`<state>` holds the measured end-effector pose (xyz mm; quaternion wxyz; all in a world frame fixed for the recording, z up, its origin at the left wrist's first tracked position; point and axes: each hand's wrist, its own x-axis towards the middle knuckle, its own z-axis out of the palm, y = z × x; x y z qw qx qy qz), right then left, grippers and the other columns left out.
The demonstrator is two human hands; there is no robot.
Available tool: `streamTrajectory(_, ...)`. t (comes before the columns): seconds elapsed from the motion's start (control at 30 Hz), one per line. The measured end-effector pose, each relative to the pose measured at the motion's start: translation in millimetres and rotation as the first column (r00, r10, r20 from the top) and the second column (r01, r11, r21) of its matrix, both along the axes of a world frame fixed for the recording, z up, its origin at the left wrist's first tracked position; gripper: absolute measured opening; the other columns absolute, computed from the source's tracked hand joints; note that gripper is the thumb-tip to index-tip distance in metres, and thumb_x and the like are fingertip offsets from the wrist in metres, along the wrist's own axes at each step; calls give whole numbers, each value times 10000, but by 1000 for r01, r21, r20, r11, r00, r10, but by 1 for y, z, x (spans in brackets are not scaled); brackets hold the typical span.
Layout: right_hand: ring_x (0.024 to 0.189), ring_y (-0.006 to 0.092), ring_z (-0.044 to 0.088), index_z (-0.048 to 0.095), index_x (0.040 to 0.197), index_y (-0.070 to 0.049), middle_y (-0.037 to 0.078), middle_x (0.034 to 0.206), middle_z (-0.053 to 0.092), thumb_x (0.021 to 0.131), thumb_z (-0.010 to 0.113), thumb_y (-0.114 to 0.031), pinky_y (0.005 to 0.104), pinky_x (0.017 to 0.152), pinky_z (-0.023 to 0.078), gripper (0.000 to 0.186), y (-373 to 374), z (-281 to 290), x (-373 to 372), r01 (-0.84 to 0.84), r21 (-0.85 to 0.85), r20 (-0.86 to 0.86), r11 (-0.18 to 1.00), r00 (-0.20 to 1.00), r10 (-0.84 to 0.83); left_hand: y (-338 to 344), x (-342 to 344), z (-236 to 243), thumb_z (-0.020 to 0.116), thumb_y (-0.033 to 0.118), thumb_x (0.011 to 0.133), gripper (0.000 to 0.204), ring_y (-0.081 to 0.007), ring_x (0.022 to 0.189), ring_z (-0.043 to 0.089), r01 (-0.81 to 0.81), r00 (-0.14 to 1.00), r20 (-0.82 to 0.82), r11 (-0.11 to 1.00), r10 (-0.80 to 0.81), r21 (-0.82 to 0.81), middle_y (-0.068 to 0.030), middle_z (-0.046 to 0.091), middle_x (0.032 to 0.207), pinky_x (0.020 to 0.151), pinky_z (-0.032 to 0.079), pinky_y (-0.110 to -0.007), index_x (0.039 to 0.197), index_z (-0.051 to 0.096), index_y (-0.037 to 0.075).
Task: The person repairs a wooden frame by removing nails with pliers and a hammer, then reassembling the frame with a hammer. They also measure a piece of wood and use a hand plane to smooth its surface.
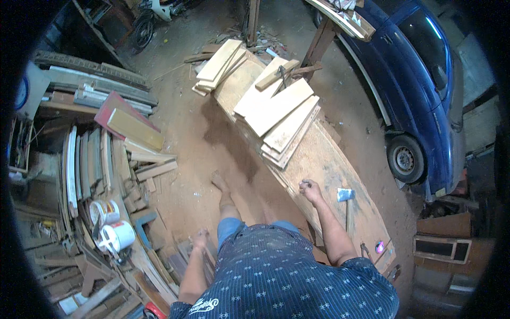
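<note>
My right hand (309, 190) is closed above the near edge of the long wooden workbench (332, 173); something small and dark seems to be in the fingers, too small to name. To its right lies a hatchet (346, 195), with the wooden handle pointing back toward me. My left hand (200, 237) hangs low at my left side, near some upright boards (183, 250), its fingers blurred. Farther along the bench, beyond my right hand, pale planks (280, 109) are piled in an overlapping stack. A second pile of planks (223, 64) rests at the far end.
Pliers (365, 250) and a small round pink object (380, 246) lie at the bench's near right end. A blue car (425, 106) stands at right. Stacked timber (95, 159) and two white buckets (117, 235) fill the left side. A wooden post (320, 43) rises beyond the bench.
</note>
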<state>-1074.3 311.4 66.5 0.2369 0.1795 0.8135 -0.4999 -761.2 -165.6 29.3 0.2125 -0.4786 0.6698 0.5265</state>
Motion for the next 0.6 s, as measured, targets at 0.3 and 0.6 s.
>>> streamTrajectory(0.3, 782, 166, 661, 650, 1211, 48, 128, 959, 714, 926, 703, -255, 308, 706, 538, 419, -144, 7, -81, -152, 125, -13, 980, 988, 155, -174, -67, -66, 426, 282, 1041, 294, -165, 567, 528, -368, 915, 290, 877, 281, 310, -33, 560, 673, 513, 432, -336, 984, 651, 103)
streamTrajectory(0.6, 1111, 272, 659, 605, 1282, 51, 225, 1187, 686, 934, 696, -340, 371, 978, 500, 531, -392, 110, -263, -428, 161, -122, 889, 885, 449, -409, -299, 41, 554, 250, 967, 225, -145, 627, 544, -145, 989, -74, 966, 131, -214, -25, 598, 745, 557, 436, -319, 924, 668, 62)
